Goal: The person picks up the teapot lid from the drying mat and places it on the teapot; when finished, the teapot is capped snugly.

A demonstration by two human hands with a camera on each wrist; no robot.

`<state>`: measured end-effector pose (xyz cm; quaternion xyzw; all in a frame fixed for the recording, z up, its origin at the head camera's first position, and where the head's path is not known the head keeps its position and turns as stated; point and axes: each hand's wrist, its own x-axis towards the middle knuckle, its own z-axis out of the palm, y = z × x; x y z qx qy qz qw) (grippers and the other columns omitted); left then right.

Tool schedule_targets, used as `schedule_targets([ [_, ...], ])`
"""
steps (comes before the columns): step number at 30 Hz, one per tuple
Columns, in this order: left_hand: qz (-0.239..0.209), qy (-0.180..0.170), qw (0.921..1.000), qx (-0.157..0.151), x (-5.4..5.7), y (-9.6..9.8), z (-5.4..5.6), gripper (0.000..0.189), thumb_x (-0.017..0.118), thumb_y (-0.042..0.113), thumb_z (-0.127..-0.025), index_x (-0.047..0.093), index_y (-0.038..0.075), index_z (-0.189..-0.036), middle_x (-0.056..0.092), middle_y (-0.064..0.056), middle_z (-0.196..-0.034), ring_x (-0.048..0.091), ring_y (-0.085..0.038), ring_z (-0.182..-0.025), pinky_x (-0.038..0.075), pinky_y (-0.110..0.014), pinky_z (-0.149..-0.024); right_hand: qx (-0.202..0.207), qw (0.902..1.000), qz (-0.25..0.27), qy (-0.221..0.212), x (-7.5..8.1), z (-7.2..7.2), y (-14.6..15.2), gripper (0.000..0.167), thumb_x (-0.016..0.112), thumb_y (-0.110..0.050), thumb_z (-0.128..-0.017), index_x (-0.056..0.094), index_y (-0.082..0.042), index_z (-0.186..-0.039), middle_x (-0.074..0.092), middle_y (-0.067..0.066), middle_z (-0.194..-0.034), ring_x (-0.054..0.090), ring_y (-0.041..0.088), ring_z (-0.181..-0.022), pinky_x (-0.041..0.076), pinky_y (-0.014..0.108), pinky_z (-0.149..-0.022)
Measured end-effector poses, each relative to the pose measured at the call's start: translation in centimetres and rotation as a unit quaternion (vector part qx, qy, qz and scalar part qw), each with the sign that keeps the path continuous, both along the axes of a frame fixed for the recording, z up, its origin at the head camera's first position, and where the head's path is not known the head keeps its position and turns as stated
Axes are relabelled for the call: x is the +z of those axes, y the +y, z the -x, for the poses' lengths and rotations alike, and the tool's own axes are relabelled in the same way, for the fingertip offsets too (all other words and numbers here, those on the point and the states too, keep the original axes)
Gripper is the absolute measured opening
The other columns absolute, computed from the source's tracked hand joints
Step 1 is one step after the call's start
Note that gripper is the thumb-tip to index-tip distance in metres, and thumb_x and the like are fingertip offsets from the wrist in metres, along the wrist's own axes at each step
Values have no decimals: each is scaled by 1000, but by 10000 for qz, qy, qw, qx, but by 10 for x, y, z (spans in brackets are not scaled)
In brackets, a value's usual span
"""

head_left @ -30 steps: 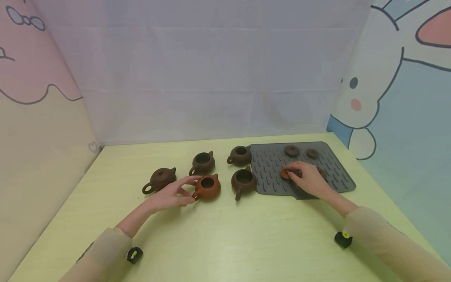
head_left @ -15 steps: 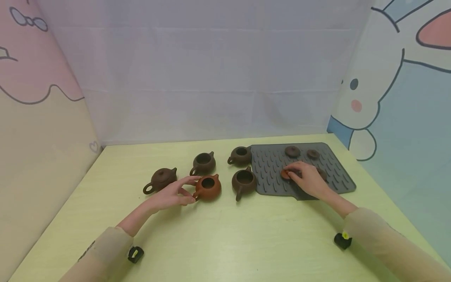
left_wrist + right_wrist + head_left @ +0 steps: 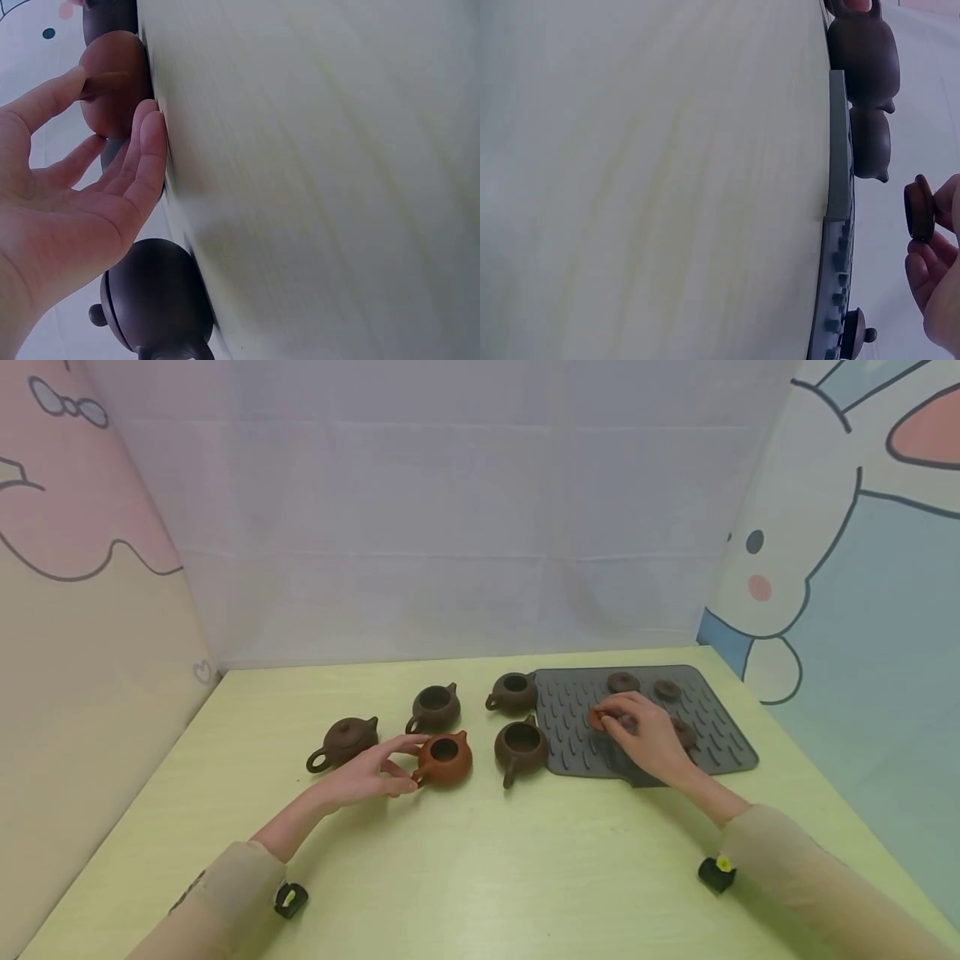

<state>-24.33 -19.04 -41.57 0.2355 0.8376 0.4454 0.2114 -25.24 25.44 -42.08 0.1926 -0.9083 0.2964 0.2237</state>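
Observation:
My left hand point(image 3: 365, 774) holds a reddish-brown clay teapot point(image 3: 447, 763), its thumb and a finger touching the handle and side. That pot stands lidless on the table. Raised a little above the grey mat point(image 3: 570, 710), my right hand point(image 3: 647, 733) pinches a small reddish lid point(image 3: 596, 719); in the right wrist view the lid point(image 3: 919, 208) is tilted on edge between the fingertips. Left of the reddish pot sits a dark teapot point(image 3: 347, 741) with its lid on, partly behind my left hand.
Three dark open teapots stand nearby: one behind the reddish pot point(image 3: 437, 707), one at the mat's back left corner point(image 3: 514, 691), one by its left edge point(image 3: 521, 747). Dark lids point(image 3: 623, 682) lie on the mat, one of them point(image 3: 682, 733) partly hidden by my right hand.
My right hand has lifted the reddish lid off the mat and moved it slightly left and away from me. My left hand stays at the reddish teapot.

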Motion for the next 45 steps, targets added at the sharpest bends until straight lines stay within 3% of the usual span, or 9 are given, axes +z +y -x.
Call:
schedule_targets([
  [8,-24,-29,10000,-9,-1,-1,1,69,71,21,-91,37,22,-151,45,-19,-149,68,-19,-103,52,-34,-81,392,9968,507,468,0,-2,-18,20,70,-2,-88,73,-8,-106,67,8,-109,62,17,-89,52,33,-68],
  [15,-73,-53,10000,-3,-2,-1,1,70,71,22,-91,37,21,-151,45,-20,-148,68,-20,-102,53,-33,-81,675,9930,799,554,2,-3,-37,20,71,-3,-88,73,-10,-106,67,7,-111,61,16,-92,51,33,-69],
  [30,-97,-109,9999,-10,-3,-2,1,69,70,22,-91,36,21,-152,43,-19,-150,68,-19,-102,53,-34,-84,1284,9840,1174,382,8,-4,-91,19,68,-5,-92,72,-7,-111,65,11,-118,62,22,-100,54,33,-75],
  [45,-110,-73,9999,-23,-3,0,1,67,69,20,-92,37,20,-151,43,-21,-149,69,-17,-101,53,-32,-81,2031,9766,661,-266,18,0,-152,19,64,-9,-95,71,-9,-113,63,8,-119,63,21,-106,58,40,-82],
])
